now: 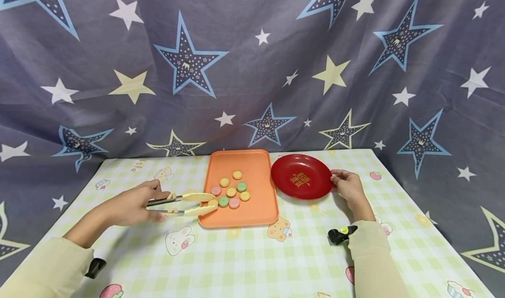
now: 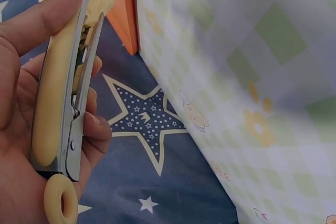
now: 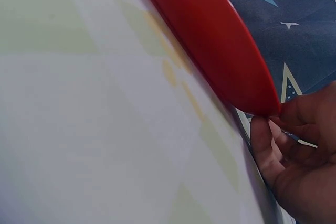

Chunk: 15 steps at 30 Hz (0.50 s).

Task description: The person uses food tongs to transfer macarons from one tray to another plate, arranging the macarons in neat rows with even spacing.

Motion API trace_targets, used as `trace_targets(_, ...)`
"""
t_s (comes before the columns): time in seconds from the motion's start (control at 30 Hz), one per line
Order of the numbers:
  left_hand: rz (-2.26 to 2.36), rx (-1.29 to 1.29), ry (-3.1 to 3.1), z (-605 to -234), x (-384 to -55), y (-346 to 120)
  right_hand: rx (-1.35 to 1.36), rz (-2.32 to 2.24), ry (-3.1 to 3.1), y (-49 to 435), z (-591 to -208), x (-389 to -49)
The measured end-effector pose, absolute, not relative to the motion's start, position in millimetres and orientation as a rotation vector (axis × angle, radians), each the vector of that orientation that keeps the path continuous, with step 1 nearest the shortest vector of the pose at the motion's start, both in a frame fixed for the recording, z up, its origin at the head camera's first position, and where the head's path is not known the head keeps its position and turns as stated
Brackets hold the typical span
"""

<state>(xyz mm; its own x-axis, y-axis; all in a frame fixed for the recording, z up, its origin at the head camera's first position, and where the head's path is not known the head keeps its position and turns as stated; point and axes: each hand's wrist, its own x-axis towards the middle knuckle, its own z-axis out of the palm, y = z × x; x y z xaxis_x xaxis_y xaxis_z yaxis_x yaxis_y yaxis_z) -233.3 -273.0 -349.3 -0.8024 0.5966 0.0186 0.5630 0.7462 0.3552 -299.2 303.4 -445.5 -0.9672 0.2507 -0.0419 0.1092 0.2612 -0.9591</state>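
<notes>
My left hand (image 1: 134,205) grips a pair of tongs (image 2: 55,98) with cream-coloured handles and tips. The tong tips reach over the left side of an orange tray (image 1: 258,217), one on either side of a small yellow macaron (image 1: 213,203) there. Several more yellow, pink and green macarons, such as a green one (image 1: 223,201), lie loosely grouped on the tray. At the tray's right, a round red plate (image 1: 284,177) with gold characters overlaps its edge in the head view. Thumb and fingers of my right hand (image 1: 349,187) pinch the plate's right rim, also seen in the right wrist view.
A green-and-white checked cloth (image 1: 236,263) with cartoon prints covers the table. Behind and beside it hangs a grey-blue curtain (image 1: 244,92) with stars. Black wrist devices sit at the left cuff (image 1: 94,267) and right cuff (image 1: 341,235).
</notes>
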Motion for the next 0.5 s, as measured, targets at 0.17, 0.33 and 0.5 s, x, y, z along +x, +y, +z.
trace_targets(0.17, 0.559, 0.929, 2.870, -349, -234, -273, -0.345, 1.810, -2.398, 303, -445, -298)
trace_targets(0.33, 0.557, 0.922, 2.908, -349, -240, -270, -0.343, 1.811, -2.399, 303, -445, -298)
trace_targets(0.5, 0.573, 0.938, 2.923, -347, -246, -263, -0.333, 1.815, -2.394, 302, -444, -297)
